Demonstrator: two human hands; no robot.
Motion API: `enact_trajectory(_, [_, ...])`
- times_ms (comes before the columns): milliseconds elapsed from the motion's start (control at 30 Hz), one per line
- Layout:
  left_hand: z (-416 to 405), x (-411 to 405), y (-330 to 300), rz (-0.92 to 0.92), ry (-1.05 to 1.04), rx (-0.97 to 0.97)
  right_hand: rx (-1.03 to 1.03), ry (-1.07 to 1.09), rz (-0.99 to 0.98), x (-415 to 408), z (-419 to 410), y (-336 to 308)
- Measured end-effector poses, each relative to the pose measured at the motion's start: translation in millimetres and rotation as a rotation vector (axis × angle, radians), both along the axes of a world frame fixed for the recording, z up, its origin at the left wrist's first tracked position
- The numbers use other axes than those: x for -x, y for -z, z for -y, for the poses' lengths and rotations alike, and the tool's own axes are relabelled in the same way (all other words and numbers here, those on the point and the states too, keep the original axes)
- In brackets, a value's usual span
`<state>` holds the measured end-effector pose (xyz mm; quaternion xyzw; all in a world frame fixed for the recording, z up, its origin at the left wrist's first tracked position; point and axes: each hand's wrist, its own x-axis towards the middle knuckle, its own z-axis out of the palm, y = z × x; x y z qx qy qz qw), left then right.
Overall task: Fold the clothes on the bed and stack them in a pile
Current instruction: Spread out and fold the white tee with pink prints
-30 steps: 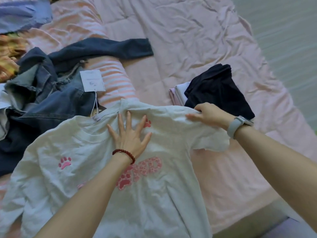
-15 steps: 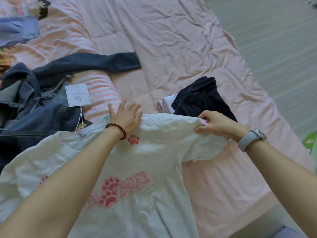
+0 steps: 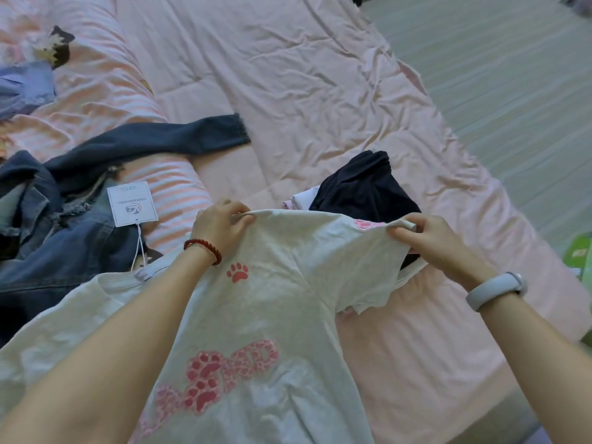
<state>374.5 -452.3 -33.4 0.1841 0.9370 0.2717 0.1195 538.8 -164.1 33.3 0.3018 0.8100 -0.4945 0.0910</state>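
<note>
On the pink bed [image 3: 320, 91], both hands now pinch the white paw-print tee [image 3: 256, 309] at its shoulder edge, left hand [image 3: 217, 225] no longer pressing flat (right hand [image 3: 429, 241] grips the sleeve), so a fold's probably starting.

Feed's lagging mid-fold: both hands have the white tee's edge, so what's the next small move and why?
Probably carry the pinched edge across toward the collar side, folding the sleeve in. The left hand and right hand both pinch the tee along its raised right edge; the rest lies flat and unfolded.
</note>
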Motion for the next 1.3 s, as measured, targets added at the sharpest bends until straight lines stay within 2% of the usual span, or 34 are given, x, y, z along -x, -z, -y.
enact_trajectory(67, [-2.4,-0.7,0.6,-0.043,0.022,0.060,-0.188,0.056,-0.161,-4.3,24.6,-2.8])
enact_trajectory(167, [-5.3,-3.0,-3.1,-0.052,0.026,0.114,-0.321,0.031,-0.336,-15.9,79.4,-9.7])
enact_trajectory(300, [17.0,-28.1,-21.9,0.031,-0.216,-0.229,-0.421,-0.129,-0.483,-33.1,160.8,-8.6])
enact_trajectory(367, [40.6,-52.8,-27.7,0.191,-0.306,-0.352,-0.298,-0.310,-0.396,-41.3,194.6,1.7])
enact_trajectory(467, [77.5,-93.3,-27.2,0.411,-0.452,-0.404,-0.007,-0.775,-0.013,-58.7,223.6,22.9])
enact_trajectory(533, [93.1,-111.3,-22.3,0.448,-0.503,-0.368,-0.013,-0.856,-0.023,-74.1,226.6,35.9])
enact_trajectory(633, [93.9,-116.5,-17.8,0.403,-0.465,-0.277,-0.290,-0.497,-0.184,-93.9,213.8,57.0])
enact_trajectory(700, [79.7,-108.4,-14.9,0.310,-0.352,-0.199,-0.372,-0.186,-0.134,-100.6,200.0,70.1])
enact_trajectory(767, [55.9,-95.6,-9.8,0.225,-0.242,-0.111,-0.210,0.096,0.082,-97.7,186.7,79.4])
enact_trajectory(833, [28.4,-80.8,-3.0,0.164,-0.162,0.028,-0.026,0.271,0.279,-90.4,177.8,90.0])
enact_trajectory(933, [-3.6,-62.8,10.4,0.101,-0.035,0.371,0.105,0.306,0.270,-77.0,179.6,98.7])
enact_trajectory(1000, [-14.7,-55.7,18.9,0.079,-0.015,0.509,0.135,0.328,0.242,-68.2,182.7,103.9])
enact_trajectory(1067, [-18.5,-50.6,23.3,0.067,-0.080,0.460,0.066,0.363,0.254,-63.8,182.7,107.4])
enact_trajectory(1167, [-14.3,-51.4,24.4,-0.001,-0.235,0.215,-0.105,0.400,0.211,-74.9,179.9,104.9])
enact_trajectory(1233, [-8.0,-55.0,25.6,-0.108,-0.179,0.306,-0.160,0.353,0.205,-85.8,178.7,101.6])
enact_trajectory(1300, [0.4,-57.8,26.5,-0.095,-0.133,0.398,-0.228,0.247,0.246,-89.2,180.0,98.9])
